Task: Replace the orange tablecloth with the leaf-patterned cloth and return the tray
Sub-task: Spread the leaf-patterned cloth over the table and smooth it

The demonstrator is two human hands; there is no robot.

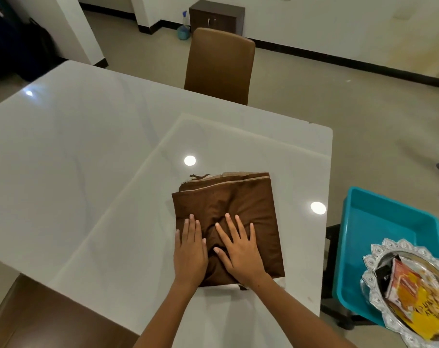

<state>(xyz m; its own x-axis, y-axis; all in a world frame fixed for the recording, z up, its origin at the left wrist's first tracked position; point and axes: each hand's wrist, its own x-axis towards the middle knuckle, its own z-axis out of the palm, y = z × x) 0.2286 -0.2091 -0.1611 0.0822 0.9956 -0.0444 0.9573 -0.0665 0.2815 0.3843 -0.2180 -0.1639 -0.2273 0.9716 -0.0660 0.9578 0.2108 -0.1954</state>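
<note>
A folded brown cloth [248, 197] with a pale strip along its far edge lies on the bare white table [87, 151], near the right end. My left hand [189, 249] presses flat on the cloth's near left part, fingers straight. My right hand [241, 244] lies flat beside it on the cloth's middle, fingers spread, with the fabric bunched between the two hands. An ornate silver tray [379, 259] holding snack packets [414, 292] sits at the lower right, off the table, partly over a teal plastic bin [379, 222]. No leaf-patterned cloth shows.
A brown chair [219, 66] stands at the table's far side and another brown chair back [37, 320] is at the near left. A dark cabinet [215, 16] and a spray bottle [183, 27] stand by the far wall. Tiled floor lies to the right.
</note>
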